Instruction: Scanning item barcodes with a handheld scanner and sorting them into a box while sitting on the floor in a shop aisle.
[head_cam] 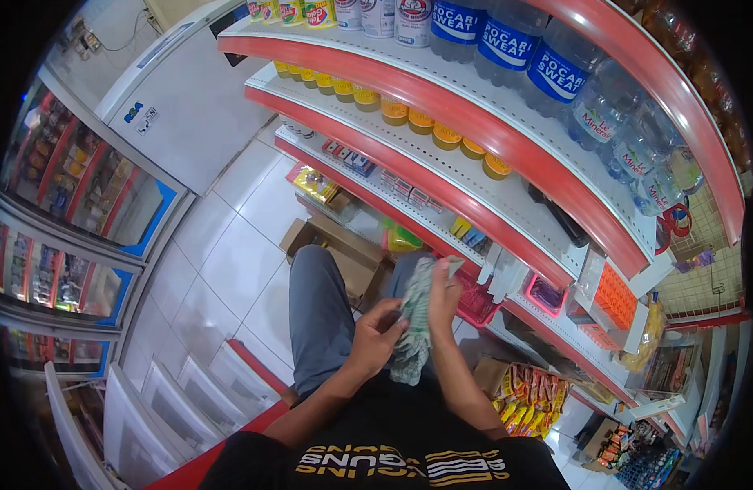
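Note:
A crumpled green and white checked cloth (415, 331) hangs between my two hands, over my lap. My left hand (379, 334) pinches its left edge between thumb and fingers. Higher up, my right hand (444, 297) grips the cloth's upper part, with a corner sticking out by the thumb. Behind the hands stands a red and white metal shop shelf (450, 226). A pink plastic basket (476, 300) sits just beyond my right hand. An open cardboard box (345, 251) lies on the floor past my knees.
Upper shelves hold large drink bottles (505, 40), cans and a row of yellow-lidded jars (394, 110). Glass-door coolers (88, 177) and a white chest freezer (186, 104) stand to the left. White shelf panels (186, 398) are at lower left, and a carton of snack packets (529, 398) at lower right.

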Motion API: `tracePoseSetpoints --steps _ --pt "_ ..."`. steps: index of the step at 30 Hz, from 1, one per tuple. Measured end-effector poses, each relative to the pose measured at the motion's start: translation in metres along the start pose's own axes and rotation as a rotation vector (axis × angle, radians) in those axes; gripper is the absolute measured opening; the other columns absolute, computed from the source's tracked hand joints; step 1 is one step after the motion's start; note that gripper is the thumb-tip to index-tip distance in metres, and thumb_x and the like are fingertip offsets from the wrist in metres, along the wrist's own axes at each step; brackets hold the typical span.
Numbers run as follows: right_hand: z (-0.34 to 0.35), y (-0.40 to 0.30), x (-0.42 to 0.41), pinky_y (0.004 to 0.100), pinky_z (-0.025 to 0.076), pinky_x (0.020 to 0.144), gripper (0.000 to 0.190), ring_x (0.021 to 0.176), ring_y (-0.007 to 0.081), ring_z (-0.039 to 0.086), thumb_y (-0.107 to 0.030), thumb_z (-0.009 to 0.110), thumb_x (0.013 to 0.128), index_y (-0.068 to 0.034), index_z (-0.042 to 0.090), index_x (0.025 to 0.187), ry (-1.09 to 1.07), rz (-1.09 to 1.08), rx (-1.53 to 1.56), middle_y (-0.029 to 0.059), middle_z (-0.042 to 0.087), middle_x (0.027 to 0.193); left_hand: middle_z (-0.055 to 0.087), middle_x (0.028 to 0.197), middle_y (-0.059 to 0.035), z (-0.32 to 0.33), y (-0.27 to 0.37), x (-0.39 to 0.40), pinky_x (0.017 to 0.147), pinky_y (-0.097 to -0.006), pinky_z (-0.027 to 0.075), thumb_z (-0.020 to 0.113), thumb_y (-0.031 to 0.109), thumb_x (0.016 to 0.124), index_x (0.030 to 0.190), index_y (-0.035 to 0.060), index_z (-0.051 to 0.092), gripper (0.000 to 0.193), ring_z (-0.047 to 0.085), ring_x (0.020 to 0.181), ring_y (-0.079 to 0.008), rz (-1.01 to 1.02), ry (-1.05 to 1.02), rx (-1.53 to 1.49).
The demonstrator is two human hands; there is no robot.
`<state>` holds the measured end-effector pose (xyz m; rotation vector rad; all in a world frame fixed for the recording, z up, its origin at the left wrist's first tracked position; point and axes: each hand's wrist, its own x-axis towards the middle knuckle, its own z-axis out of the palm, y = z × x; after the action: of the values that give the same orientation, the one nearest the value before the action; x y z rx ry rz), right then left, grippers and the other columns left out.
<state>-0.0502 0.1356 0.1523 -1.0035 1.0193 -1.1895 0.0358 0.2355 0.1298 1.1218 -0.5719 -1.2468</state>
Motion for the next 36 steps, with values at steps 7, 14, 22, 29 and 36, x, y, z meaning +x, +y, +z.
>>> tracePoseSetpoints --steps 7,14,22,29,36 --pt "-0.002 0.027 -0.017 0.0368 0.049 0.082 0.073 0.095 0.0219 0.057 -0.068 0.035 0.09 0.002 0.057 0.094 -0.311 0.485 0.707 0.0149 0.059 0.088 0.06 0.089 -0.0012 -0.051 -0.002 0.024 0.071 -0.0247 0.05 0.069 -0.001 0.082 0.093 0.007 0.056 0.019 0.058 0.076 -0.0086 -0.347 -0.238 -0.335" --pt "-0.055 0.035 -0.011 0.0306 0.048 0.058 0.064 0.065 0.0189 0.06 -0.062 0.041 0.092 -0.001 0.058 0.097 0.021 0.552 0.543 0.0037 0.06 0.081 0.062 0.102 -0.0088 -0.073 0.005 0.019 0.076 -0.0325 0.056 0.062 0.015 0.091 0.127 0.0115 0.049 0.039 0.065 0.085 -0.0194 -0.446 -0.338 -0.32" --pt "-0.078 0.036 -0.091 0.0445 0.038 0.097 0.052 0.112 0.0375 0.05 -0.036 0.071 0.08 -0.003 0.053 0.115 -0.588 -0.06 -1.087 0.0202 0.057 0.111 0.06 0.11 -0.0134 -0.08 0.022 0.035 0.079 -0.0358 0.056 0.047 0.013 0.098 0.139 0.0105 0.037 0.043 0.065 0.094 -0.0259 -0.358 -0.206 -0.37" --pt "-0.094 -0.089 -0.012 0.044 0.038 0.095 0.036 0.106 0.0374 0.051 -0.019 0.066 0.08 -0.004 0.057 0.111 0.042 -0.518 -1.169 0.0174 0.057 0.11 0.061 0.11 -0.0118 -0.072 0.029 0.044 0.08 -0.0305 0.054 0.05 0.013 0.097 0.135 0.0055 0.044 0.04 0.064 0.095 -0.0226 -0.277 -0.266 -0.423" --pt "-0.119 -0.119 0.084 0.05 0.033 0.103 0.053 0.121 0.0368 0.045 -0.022 0.064 0.076 -0.006 0.053 0.125 0.357 -0.848 -1.768 0.0195 0.051 0.125 0.062 0.108 -0.0107 -0.058 0.043 0.044 0.077 -0.0291 0.054 0.049 0.014 0.098 0.134 0.0017 0.045 0.038 0.065 0.091 -0.0202 -0.297 -0.207 -0.432"
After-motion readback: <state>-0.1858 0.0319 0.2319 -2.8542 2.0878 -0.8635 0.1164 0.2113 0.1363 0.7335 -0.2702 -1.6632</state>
